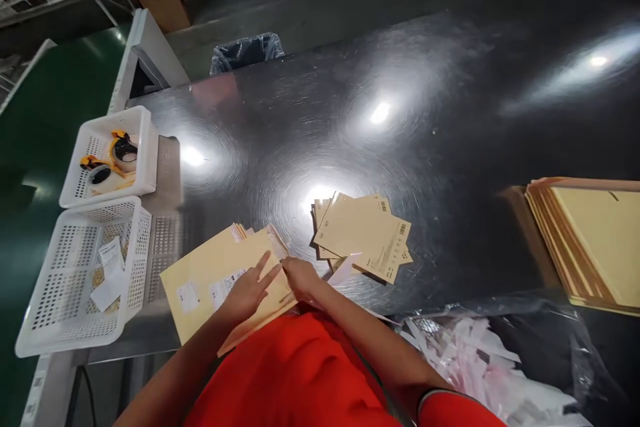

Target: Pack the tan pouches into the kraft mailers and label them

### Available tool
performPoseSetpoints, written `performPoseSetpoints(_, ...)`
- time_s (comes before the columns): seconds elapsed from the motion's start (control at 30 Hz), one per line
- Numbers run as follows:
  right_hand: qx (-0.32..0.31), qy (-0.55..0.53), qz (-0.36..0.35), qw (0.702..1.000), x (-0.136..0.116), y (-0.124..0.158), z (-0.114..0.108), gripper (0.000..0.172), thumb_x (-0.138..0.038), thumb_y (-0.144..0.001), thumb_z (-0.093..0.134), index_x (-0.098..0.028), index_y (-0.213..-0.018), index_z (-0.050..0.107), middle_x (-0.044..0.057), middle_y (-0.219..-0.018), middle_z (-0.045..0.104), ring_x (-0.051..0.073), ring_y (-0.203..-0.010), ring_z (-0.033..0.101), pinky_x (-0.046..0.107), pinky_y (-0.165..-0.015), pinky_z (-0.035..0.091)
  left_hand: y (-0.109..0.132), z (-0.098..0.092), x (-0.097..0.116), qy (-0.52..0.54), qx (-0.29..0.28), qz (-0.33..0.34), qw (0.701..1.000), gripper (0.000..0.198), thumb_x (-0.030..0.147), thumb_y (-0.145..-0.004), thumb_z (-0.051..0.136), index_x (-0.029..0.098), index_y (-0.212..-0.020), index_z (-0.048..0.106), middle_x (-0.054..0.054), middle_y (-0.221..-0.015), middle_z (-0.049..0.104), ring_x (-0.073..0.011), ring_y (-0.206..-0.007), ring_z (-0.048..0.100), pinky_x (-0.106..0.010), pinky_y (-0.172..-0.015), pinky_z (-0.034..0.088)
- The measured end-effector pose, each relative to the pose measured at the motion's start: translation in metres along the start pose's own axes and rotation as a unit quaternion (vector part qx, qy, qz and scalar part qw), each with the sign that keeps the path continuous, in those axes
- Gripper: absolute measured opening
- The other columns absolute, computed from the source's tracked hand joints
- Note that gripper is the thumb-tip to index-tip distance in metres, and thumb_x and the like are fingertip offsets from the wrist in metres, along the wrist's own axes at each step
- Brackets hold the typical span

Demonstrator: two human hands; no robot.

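A yellow mailing envelope (205, 260) with two white labels lies at the table's front edge, against my red shirt, on top of other envelopes whose edges show behind it. My left hand (247, 293) rests on it, fingers stretched out and spread near its right end. At that end, my right hand (300, 277) has its fingers closed on the envelope's edge; the fingertips are partly hidden. Just right of this hand is a pale strip (345, 269); I cannot tell whether the hand touches it. Beyond the strip lies a loose pile of flat tan boxes (363, 230) with printed barcodes.
On the left stand two white plastic baskets, one (147, 123) with tape dispensers, the other (30, 320) with paper slips. A stack of yellow envelopes (600, 240) lies at the right. Below the front edge, a clear bag holds white strips (480, 360). A lined bin (245, 53) stands behind the table.
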State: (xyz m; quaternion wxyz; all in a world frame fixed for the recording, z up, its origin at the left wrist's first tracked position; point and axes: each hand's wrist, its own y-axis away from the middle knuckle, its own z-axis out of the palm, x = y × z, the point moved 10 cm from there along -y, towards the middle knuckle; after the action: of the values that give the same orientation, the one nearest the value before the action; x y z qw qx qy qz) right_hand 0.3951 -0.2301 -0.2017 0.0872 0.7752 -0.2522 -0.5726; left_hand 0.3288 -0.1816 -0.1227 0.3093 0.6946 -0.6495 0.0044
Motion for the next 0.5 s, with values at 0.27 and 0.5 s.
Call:
performPoseSetpoints(0.27,-0.027,0.276,-0.043,0.96,0.02,0.073,-0.003,0.032,-0.034,-0.081,0.059,-0.019,-0.109,0.062,0.013,-0.148,0.04,0.025,-0.097,0.063,0.037,-0.082,0.048,0.03,0.062,-0.084,-0.123,-0.041,-0.177,0.976,0.089,0.02,-0.078,0.067,0.037,-0.15,0.019,-0.003,-0.161,0.002,-0.0415,-0.145,0.001,-0.073,-0.103,0.024)
performPoseSetpoints(0.5,0.174,-0.015,-0.033,0.984,-0.007,0.09,-0.101,0.016,-0.03,-0.075,0.057,-0.02,-0.075,0.069,0.01,-0.114,0.07,0.029,-0.103,0.064,0.042,-0.089,0.049,0.029,0.06,-0.085,-0.118,-0.032,-0.172,0.978,0.085,0.02,-0.08,0.065,0.037,-0.15,0.018,-0.002,-0.161,0.0,-0.0389,-0.146,-0.002,-0.072,-0.104,0.022)
